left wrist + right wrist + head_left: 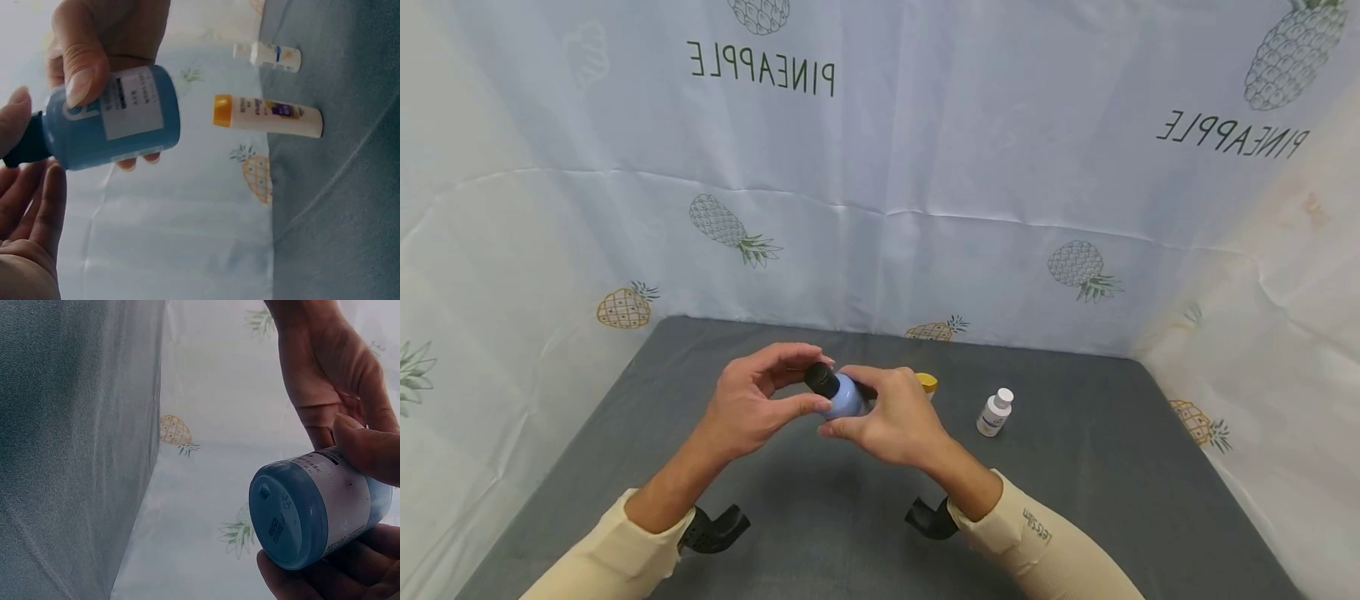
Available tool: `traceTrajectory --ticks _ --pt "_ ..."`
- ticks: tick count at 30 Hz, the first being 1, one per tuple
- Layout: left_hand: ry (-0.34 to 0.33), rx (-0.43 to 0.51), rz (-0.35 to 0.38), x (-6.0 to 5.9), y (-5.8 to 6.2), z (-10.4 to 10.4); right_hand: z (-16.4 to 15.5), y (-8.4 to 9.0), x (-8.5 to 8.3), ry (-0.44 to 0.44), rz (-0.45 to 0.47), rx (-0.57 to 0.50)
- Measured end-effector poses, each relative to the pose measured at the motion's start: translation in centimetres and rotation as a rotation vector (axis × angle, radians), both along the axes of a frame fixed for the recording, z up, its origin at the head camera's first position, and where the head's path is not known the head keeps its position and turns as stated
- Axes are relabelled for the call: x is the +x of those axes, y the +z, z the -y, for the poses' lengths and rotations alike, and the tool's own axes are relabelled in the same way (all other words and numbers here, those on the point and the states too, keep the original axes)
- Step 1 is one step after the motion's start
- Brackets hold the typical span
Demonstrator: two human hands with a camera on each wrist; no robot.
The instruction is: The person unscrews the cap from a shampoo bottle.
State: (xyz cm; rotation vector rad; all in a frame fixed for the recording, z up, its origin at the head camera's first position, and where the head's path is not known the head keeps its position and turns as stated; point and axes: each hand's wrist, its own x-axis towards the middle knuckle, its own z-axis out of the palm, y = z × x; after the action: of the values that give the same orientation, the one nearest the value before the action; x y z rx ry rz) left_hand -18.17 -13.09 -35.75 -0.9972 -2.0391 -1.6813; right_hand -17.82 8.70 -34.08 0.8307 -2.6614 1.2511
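Over gray table, right hand grips blue bottle sideways so left hand can pinch its black cap at nine o'clock; white bottle stands at three o'clock.

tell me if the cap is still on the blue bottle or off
On. The black cap sits on the neck of the blue bottle, which the right hand holds tipped sideways; the left hand has fingers around the cap.
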Motion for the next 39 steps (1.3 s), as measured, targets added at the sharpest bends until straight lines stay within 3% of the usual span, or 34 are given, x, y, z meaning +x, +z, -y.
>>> traceTrajectory --ticks 7,11,16,23,26,29,35,39 --pt "-0.131 0.015 -0.018 -0.24 0.33 0.5 -0.08 0.13 -0.01 -0.008 0.009 0.025" --pt "-0.155 0.02 -0.017 -0.27 0.47 0.55 -0.11 0.09 0.0 -0.002 0.018 0.025" --pt "-0.119 0.038 -0.012 -0.2 0.39 0.43 -0.01 0.0 -0.02 0.0 0.006 0.019" --pt "-0.001 0.009 0.021 0.12 0.29 0.03 0.07 0.04 0.14 0.001 0.002 0.017" --pt "-0.002 0.01 0.03 0.15 0.29 -0.01 0.06 -0.01 0.16 0.003 0.005 0.019" --pt "-0.049 0.024 0.03 0.02 0.29 0.05 0.03 -0.02 0.16 0.005 0.005 0.017" --pt "-0.22 0.084 0.016 -0.16 0.36 0.41 0.02 0.12 0.26 0.007 0.019 0.014" --pt "-0.246 0.106 0.008 -0.26 0.22 0.5 0.03 0.19 0.36 0.009 0.029 0.011"
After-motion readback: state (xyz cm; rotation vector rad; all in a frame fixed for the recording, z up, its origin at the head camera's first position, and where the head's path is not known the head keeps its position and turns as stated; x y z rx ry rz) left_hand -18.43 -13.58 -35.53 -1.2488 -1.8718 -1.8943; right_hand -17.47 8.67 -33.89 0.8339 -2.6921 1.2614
